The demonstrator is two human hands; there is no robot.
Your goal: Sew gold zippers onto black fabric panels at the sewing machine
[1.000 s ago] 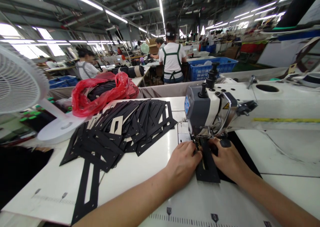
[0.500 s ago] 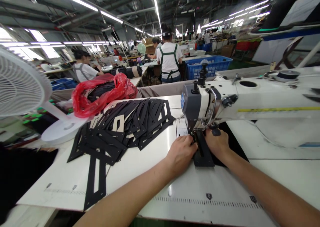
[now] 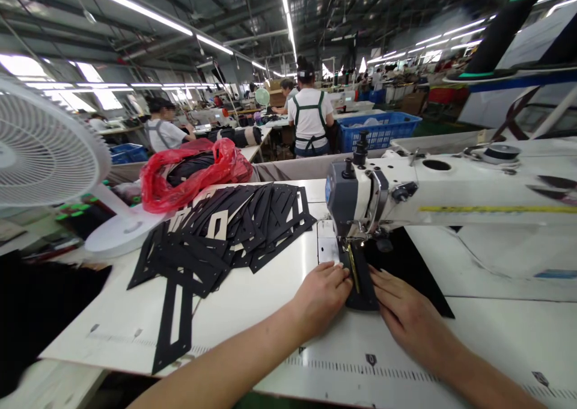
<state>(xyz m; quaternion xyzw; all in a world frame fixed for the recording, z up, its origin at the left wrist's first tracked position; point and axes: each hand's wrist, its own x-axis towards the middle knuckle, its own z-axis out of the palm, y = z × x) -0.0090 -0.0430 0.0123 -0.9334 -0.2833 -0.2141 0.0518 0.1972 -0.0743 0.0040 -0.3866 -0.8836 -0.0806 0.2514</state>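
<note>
Black piece: in the head view, a flat, matte strip (image 3: 369,295) lies under the needle end of the sewing machine, its near end squared off.
Zipper: a narrow line of brass-coloured teeth (image 3: 353,269) runs lengthwise down the strip.
Left hand: the left hand (image 3: 321,298) has its fingers bent, tips at the strip's left edge; whether they pinch it or only press cannot be told.
Right hand: the right hand (image 3: 408,313) is loosely spread, fingers nearly straight, laid along the strip's right edge rather than curled round it.
Dark sheet: a smooth black panel (image 3: 424,282) reaches out beyond the right hand, with a pointed corner.
Sewing machine: glossy white and grey casing (image 3: 433,186), rounded arm, yellow measuring tape along its side.
Table: slick white top (image 3: 256,319) printed with ruler marks.
Frames: thin black rectangles with long slots (image 3: 243,228), heaped left of the machine.
Bag: crinkled, shiny red plastic (image 3: 229,162) behind the heap.
</note>
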